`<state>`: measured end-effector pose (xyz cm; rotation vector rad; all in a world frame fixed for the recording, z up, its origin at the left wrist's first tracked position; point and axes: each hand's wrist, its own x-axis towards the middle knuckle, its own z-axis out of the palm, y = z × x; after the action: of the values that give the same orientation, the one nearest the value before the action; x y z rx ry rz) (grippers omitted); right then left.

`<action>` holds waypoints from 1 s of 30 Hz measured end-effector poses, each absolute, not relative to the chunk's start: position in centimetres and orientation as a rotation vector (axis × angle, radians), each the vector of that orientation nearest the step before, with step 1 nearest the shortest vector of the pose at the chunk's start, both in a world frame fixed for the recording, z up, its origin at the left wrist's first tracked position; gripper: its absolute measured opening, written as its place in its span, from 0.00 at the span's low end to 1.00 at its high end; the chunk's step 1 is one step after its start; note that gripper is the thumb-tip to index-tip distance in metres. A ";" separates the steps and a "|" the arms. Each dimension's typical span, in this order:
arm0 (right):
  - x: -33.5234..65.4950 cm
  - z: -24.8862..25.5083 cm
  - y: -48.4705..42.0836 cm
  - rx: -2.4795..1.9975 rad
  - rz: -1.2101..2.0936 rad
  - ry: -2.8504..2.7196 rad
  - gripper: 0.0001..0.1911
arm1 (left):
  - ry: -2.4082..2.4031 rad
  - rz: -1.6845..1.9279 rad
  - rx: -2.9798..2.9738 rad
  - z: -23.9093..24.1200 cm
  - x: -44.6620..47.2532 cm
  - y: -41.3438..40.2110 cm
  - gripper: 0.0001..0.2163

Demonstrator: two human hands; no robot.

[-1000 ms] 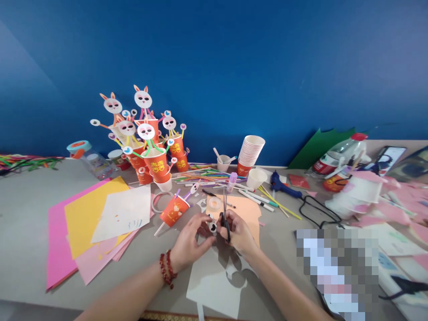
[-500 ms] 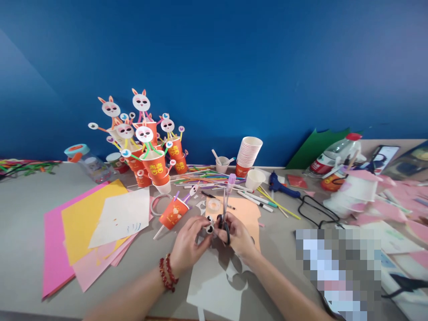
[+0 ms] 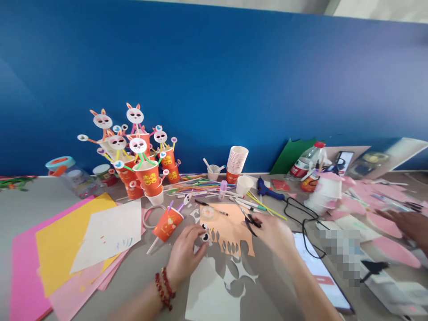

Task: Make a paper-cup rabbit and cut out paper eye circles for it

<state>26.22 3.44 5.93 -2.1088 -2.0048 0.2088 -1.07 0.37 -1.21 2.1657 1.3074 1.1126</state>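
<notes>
Between thumb and fingers, my left hand pinches small white paper pieces with black heart-like marks. My right hand grips black-handled scissors over the right side of the peach paper, blades pointing away from me. That peach paper has a row of cut-out notches along its near edge. Below my hands lies white paper with curved cut-outs. An orange paper cup with straws and a small white face rests tilted by my left hand.
Orange cups with rabbit faces are stacked at back left. Coloured sheets lie at left. A glue gun, its black cord and a phone are at right. Another person's hand reaches over pink paper at far right.
My right hand has moved right with the scissors, away from my left hand, which still holds the paper pieces. The view has shifted, and another person's hand now shows at far right.
</notes>
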 end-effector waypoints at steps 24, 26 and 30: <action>27.3 8.3 3.1 -1.958 0.313 -2.263 0.10 | 1.309 1.022 2.308 -0.8 -0.8 0.6 0.12; 26.4 10.5 2.1 -1.876 0.200 -2.199 0.08 | 1.325 0.972 2.352 0.1 -0.1 0.9 0.11; 23.2 15.0 0.0 -1.638 -0.093 -2.269 0.10 | 1.362 0.816 2.498 1.5 2.1 3.1 0.08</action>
<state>23.24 0.03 14.96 -1.6375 -2.2689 -0.0927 2.06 3.14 1.49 2.4984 1.3619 0.8157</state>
